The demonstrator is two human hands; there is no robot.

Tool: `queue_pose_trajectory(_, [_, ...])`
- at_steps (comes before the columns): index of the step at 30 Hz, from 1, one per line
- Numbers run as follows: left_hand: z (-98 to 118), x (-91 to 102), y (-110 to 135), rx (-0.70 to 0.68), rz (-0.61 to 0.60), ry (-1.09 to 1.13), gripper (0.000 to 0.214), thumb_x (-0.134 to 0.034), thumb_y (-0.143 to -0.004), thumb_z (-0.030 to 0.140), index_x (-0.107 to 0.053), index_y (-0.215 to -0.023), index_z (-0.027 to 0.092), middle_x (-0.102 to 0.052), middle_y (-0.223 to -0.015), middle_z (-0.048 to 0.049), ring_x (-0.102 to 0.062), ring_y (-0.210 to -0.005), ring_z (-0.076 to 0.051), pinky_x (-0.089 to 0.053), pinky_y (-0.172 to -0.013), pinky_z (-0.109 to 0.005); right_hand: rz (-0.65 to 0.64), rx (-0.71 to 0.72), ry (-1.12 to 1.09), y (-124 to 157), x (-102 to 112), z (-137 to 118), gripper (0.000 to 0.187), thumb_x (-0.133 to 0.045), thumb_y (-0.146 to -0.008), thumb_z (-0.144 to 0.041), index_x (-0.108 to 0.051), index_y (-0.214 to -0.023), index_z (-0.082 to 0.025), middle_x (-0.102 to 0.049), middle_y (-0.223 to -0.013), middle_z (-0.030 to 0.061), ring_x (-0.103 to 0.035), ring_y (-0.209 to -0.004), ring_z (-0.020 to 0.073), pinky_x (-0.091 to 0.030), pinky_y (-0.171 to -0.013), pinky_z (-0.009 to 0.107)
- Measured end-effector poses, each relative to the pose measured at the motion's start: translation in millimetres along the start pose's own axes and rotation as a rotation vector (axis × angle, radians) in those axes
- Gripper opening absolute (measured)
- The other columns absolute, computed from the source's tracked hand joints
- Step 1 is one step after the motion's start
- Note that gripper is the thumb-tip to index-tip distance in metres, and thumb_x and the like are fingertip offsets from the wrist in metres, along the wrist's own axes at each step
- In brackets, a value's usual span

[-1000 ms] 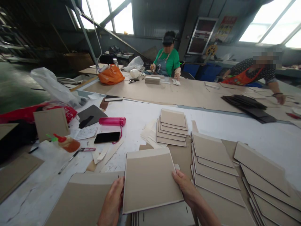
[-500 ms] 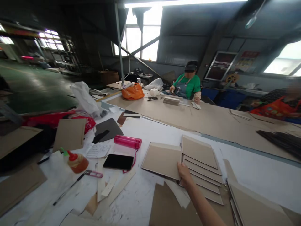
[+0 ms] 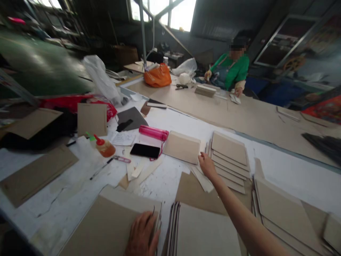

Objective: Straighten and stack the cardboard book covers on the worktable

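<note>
My left hand (image 3: pixel 142 233) lies at the bottom with its fingers over the right edge of a large grey-brown board (image 3: pixel 112 217). Its fingers look stretched out on the surface. Farther forward, my right hand (image 3: pixel 207 166) is beside the right edge of a smaller cardboard panel (image 3: pixel 183 146) that lies flat on the white tabletop. Nothing shows between its loosely parted fingers. Just right of that hand is a fanned stack of similar panels (image 3: pixel 230 149). Another stack of boards (image 3: pixel 205 227), with dark edges, stands between my two arms.
A black phone (image 3: pixel 145 150), pink bottle (image 3: pixel 153 132), glue bottle (image 3: pixel 106 148) and pink-handled cutter (image 3: pixel 122 159) lie left of centre. More boards (image 3: pixel 287 209) are at right. Across the table a co-worker in green (image 3: pixel 237 71) handles small pieces near an orange bag (image 3: pixel 157 75).
My right hand has let go of the panel, which now lies flat near the phone. My left hand has come into view on the large board. The view has tilted down.
</note>
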State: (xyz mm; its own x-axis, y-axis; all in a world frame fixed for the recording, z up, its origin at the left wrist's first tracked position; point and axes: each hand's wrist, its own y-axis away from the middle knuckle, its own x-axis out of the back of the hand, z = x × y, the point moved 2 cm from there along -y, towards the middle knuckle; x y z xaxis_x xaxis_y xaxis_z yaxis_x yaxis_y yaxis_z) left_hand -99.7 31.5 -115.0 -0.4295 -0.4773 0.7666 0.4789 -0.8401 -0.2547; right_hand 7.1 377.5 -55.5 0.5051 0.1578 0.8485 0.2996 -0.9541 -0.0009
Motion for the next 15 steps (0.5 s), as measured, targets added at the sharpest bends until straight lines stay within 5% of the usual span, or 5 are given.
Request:
queue_pose_trajectory(3, [12.2, 9.0, 2.1, -0.186, 0.035, -0.116, 0.031, -0.052, -0.076, 0.026, -0.055, -0.107, 0.021, -0.056, -0.110, -0.0093, -0.050, -0.106, -0.024, -0.043, -0.089, -0.041, -0.069, 0.063, 0.047, 59.0, 27.2, 24.3, 0.037, -0.037, -0.081, -0.030, -0.055, -0.108, -0.012, -0.060, -0.106, 0.0117, -0.055, -0.096, 0.0182, -0.038, -0.086, 0.029])
queue_pose_trajectory(6, [38.6, 8.0, 12.8, -0.195, -0.003, -0.038, 0.031, -0.047, -0.080, 0.021, -0.050, -0.110, 0.021, -0.053, -0.115, -0.0097, -0.047, -0.111, -0.022, -0.042, -0.092, -0.039, -0.051, -0.041, 0.127, 131.1, 54.9, 67.8, 0.039, -0.034, -0.081, -0.030, -0.054, -0.108, -0.010, -0.059, -0.107, 0.0133, -0.054, -0.098, 0.0196, -0.038, -0.088, 0.031])
queue_pose_trajectory(11, [71.6, -19.2, 38.7, 0.162, -0.153, 0.101, 0.036, -0.042, -0.080, 0.027, -0.046, -0.113, 0.015, -0.054, -0.110, -0.0119, -0.050, -0.106, -0.022, -0.042, -0.091, -0.041, -0.176, -0.302, 0.243, 241.2, 57.8, 128.3, 0.045, -0.029, -0.084, -0.034, -0.052, -0.109, -0.005, -0.060, -0.104, 0.0178, -0.056, -0.097, 0.0231, -0.040, -0.084, 0.032])
queue_pose_trajectory(15, [78.6, -32.7, 34.8, 0.388, -0.277, 0.041, 0.038, -0.044, -0.076, 0.027, -0.051, -0.108, 0.008, -0.056, -0.105, -0.0144, -0.050, -0.103, -0.024, -0.039, -0.093, -0.037, -0.193, -0.317, 0.303, 279.7, 38.7, 132.7, 0.049, -0.027, -0.085, -0.034, -0.047, -0.115, -0.002, -0.054, -0.114, 0.0204, -0.051, -0.107, 0.0239, -0.038, -0.089, 0.032])
